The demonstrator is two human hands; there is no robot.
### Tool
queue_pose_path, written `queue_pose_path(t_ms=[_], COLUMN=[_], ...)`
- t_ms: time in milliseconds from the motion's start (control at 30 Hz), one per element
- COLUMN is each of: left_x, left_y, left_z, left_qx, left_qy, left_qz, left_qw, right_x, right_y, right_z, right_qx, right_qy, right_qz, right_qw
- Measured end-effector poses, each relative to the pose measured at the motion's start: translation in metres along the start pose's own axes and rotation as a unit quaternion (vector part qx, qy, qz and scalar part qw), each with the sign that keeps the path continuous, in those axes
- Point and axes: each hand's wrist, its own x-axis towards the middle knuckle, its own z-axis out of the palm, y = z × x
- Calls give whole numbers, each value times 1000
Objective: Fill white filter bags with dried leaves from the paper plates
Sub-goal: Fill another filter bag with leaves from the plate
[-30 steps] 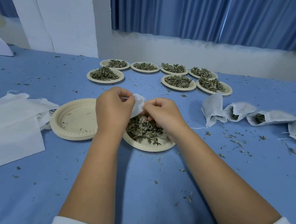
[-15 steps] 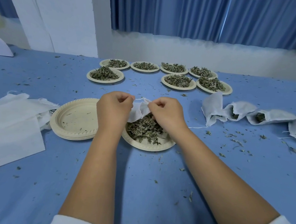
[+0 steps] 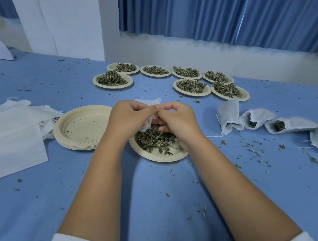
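A white filter bag point(image 3: 149, 102) hangs between my two hands above a paper plate point(image 3: 156, 156) heaped with dried leaves point(image 3: 155, 140). My left hand point(image 3: 128, 116) pinches the bag's left edge and my right hand point(image 3: 177, 120) pinches its right edge, fingertips almost touching. Most of the bag is hidden behind my hands. Several filled bags point(image 3: 257, 120) lie in a row at the right. Flat empty bags point(image 3: 11, 131) are piled at the left.
A stack of empty paper plates point(image 3: 81, 126) sits left of my hands. Several plates of dried leaves point(image 3: 191, 86) stand in two rows at the back. Leaf crumbs are scattered over the blue tablecloth point(image 3: 155, 207). Blue curtains hang behind.
Both hands have risen slightly with the bag and come closer together, so that their fingertips nearly meet at the bag's top edge.
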Motion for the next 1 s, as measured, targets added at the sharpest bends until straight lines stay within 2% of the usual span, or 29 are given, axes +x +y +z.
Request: queue_pose_path(t_ms=[100,167,267,367,467,533,600,700,767,867,1000], left_x=[0,2,2,3,2,3,5,5,6,8,11], left_y=[-1,-2,-2,-3,-6,-7,-7,-9,-10,-12,-13], left_z=[-2,-2,-2,-3,-3,-2,0,6,8,9,10], left_qx=[3,27,84,114,167,211,238,255,258,252,256], left_qy=[3,54,172,212,212,206,192,153,125,109,110], left_qz=[8,26,55,76,106,104,97,88,81,78,82], left_qw=[1000,998,980,968,957,950,947,951,955,958,957], right_x=[-1,1,4,6,9,11,9,4,1,1,6], right_y=[0,-1,1,4,5,3,2,8,13,13,5], right_z=[-1,-3,-5,-5,-9,-17,-22,-19,-14,-14,-23], right_qx=[63,88,25,-77,-208,-323,-418,-485,-511,-514,-452], right_qy=[-37,-46,-23,-15,-6,-4,-38,-110,-117,-100,-91], right_qz=[18,28,31,8,-50,-96,-108,-105,-121,-139,-114], right_qw=[997,995,999,997,977,941,901,861,843,840,880])
